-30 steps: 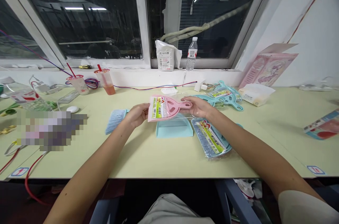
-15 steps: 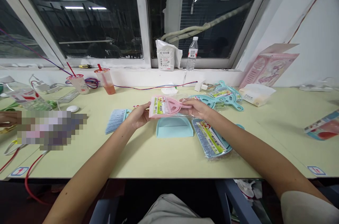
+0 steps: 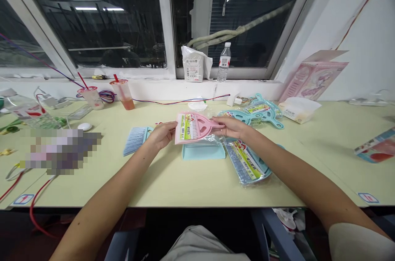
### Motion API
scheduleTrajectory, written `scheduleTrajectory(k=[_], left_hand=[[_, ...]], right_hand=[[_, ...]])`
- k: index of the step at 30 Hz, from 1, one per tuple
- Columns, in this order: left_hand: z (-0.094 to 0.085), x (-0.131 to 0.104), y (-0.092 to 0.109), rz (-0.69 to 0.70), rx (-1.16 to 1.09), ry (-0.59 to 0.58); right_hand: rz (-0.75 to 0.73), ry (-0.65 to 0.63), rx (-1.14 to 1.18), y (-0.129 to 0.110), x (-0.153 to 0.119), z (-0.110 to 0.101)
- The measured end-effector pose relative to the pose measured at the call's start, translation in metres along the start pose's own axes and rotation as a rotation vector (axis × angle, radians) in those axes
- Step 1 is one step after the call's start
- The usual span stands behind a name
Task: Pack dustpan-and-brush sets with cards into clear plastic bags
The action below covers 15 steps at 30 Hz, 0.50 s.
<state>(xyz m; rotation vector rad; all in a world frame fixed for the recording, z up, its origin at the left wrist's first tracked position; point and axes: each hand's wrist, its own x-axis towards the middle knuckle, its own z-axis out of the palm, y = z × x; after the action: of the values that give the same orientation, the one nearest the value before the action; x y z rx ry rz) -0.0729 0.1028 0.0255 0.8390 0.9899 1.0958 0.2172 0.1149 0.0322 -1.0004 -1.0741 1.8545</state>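
Note:
A pink dustpan-and-brush set in clear wrap, with a yellow-green label, is held up between my hands. My left hand pinches its wide left edge, and my right hand is closed round the handle end. Below it a light blue dustpan lies on the table, partly covered by the set. The blue brush lies beside my left hand, its handle end hidden. Under my right forearm is a wrapped blue set. More wrapped blue sets lie behind my right hand.
Two drink cups with red straws stand at the back left of the table. A tissue pack and a pink box are at the back right. A water bottle stands on the sill. A white mouse lies left.
The pink set has tilted so that its labelled face shows more fully, and its wide edge reaches lower. At the far left, another person's hand has gone out of view.

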Motion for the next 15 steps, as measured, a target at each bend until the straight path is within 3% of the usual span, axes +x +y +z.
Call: scheduleTrajectory(k=[4, 7, 15], left_hand=[[-0.001, 0.0, 0.003, 0.022, 0.003, 0.09], [-0.005, 0.002, 0.005, 0.035, -0.01, 0.087], [-0.014, 0.005, 0.008, 0.1, 0.012, 0.096]], right_hand=[[0.035, -0.041, -0.038, 0.0, -0.004, -0.009], [0.121, -0.086, -0.122, -0.004, -0.009, -0.018], [0.151, 0.023, -0.25, -0.014, -0.008, -0.036]])
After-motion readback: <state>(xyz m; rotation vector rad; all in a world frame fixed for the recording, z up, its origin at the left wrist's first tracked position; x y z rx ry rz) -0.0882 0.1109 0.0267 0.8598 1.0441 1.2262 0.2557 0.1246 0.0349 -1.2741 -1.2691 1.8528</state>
